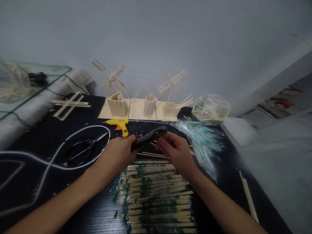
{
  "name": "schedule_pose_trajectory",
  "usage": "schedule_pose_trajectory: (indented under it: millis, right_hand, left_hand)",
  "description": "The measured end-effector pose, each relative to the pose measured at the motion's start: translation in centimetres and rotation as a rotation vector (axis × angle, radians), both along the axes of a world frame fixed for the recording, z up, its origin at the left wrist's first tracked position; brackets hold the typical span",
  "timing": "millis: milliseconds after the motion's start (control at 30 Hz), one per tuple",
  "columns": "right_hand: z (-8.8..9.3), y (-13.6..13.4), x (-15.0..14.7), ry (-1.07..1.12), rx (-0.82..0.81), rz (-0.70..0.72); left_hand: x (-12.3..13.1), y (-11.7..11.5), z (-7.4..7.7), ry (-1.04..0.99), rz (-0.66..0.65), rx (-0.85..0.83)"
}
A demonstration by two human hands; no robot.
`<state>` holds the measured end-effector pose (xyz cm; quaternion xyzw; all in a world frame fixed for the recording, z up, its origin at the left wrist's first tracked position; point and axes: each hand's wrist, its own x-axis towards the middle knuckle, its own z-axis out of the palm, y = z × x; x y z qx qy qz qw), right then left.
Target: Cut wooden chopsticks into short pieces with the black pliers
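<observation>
My left hand [120, 149] is closed around the handle of a black curved tool [149, 137], held above the table and angled up to the right. What kind of tool it is does not show clearly. My right hand [179, 152] is beside the tool's far end, thumb and fingers pinched together; whatever sits between them is too small to make out. Below both hands lies a stack of paired chopsticks [158, 198] in clear wrappers with green print. A few loose thin sticks [153, 155] rest just behind the stack.
A yellow glue gun [119, 122], black-handled pliers [91, 143] and a looped white cable [51, 164] lie left. Stick-built models [149, 105] stand along the wall, beside a faceted frame [211, 109]. Torn wrappers [202, 139] spread right. Sticks [248, 195] lie near the right edge.
</observation>
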<state>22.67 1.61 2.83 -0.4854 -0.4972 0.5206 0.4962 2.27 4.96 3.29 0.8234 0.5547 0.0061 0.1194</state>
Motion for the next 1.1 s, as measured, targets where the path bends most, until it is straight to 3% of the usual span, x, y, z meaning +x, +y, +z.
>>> schedule_pose_trajectory:
  millis: [333, 467, 667, 833, 1100]
  right_hand:
    - [0.3, -0.1, 0.0, 0.011, -0.003, 0.006]
    - [0.6, -0.2, 0.0, 0.039, -0.007, 0.012]
    - [0.9, -0.4, -0.1, 0.063, 0.03, 0.046]
    - [0.8, -0.4, 0.0, 0.043, 0.035, 0.049]
    - [0.8, -0.4, 0.2, 0.057, 0.027, 0.036]
  left_hand:
    - [-0.1, 0.0, 0.1, -0.008, 0.022, 0.017]
    - [-0.3, 0.5, 0.3, -0.122, 0.052, -0.019]
    - [-0.4, 1.1, 1.1, -0.424, 0.152, -0.253]
    - [-0.1, 0.9, 0.4, -0.633, 0.135, -0.525]
    - [-0.4, 1.1, -0.1, -0.493, 0.07, -0.402]
